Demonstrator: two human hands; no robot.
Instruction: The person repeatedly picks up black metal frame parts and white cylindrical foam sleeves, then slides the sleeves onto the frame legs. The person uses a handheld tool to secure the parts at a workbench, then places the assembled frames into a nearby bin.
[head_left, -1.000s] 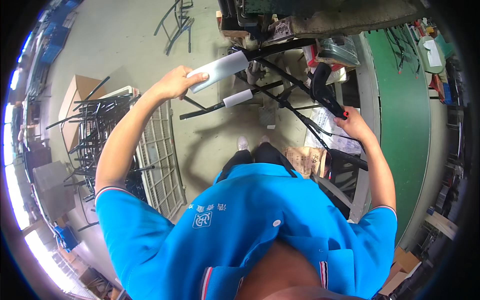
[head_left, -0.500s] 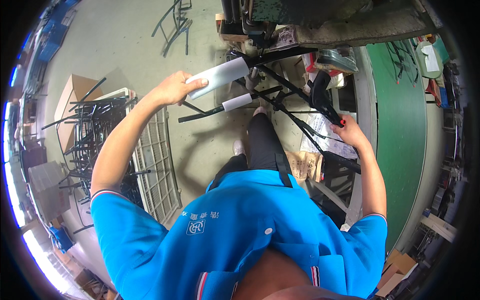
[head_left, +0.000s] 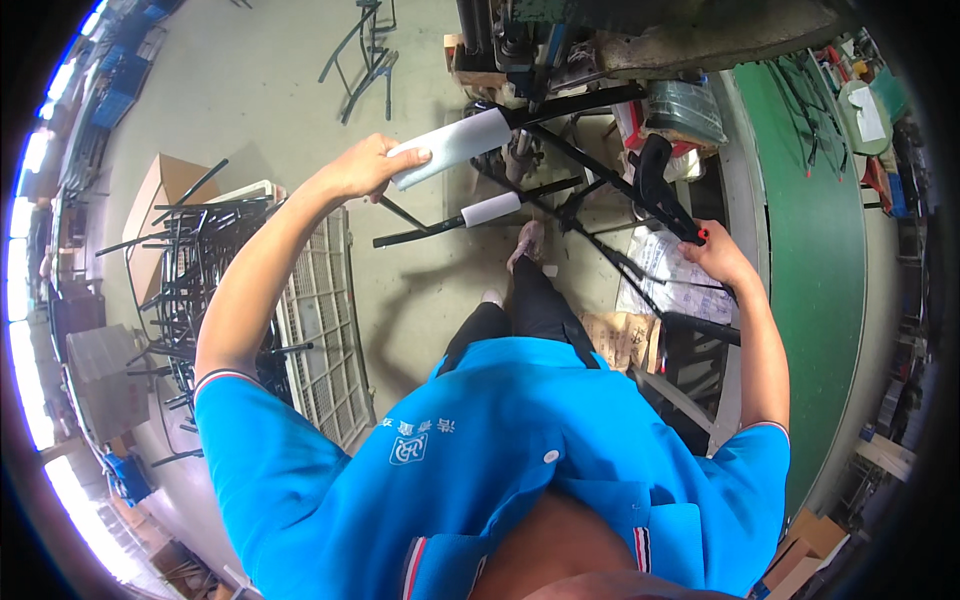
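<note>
A black tubular folding metal frame spans the space between my hands. My left hand is closed round the end of a white sleeve on its upper left tube, the thumb lying on top. A shorter white sleeve covers part of the lower tube. On the right, my right hand is closed on the frame's black end, beside a small red part. The curved black piece of the frame rises just above that hand. My fingers' undersides are hidden.
Dark machinery stands ahead, close to the frame's far tube. A green surface runs along the right. At left, many black tube frames are piled beside a white grated rack. Another frame lies on the floor ahead.
The view has shifted slightly, so the surroundings, frame and hands sit a little further right. My feet have moved slightly. Both hands keep their grip.
</note>
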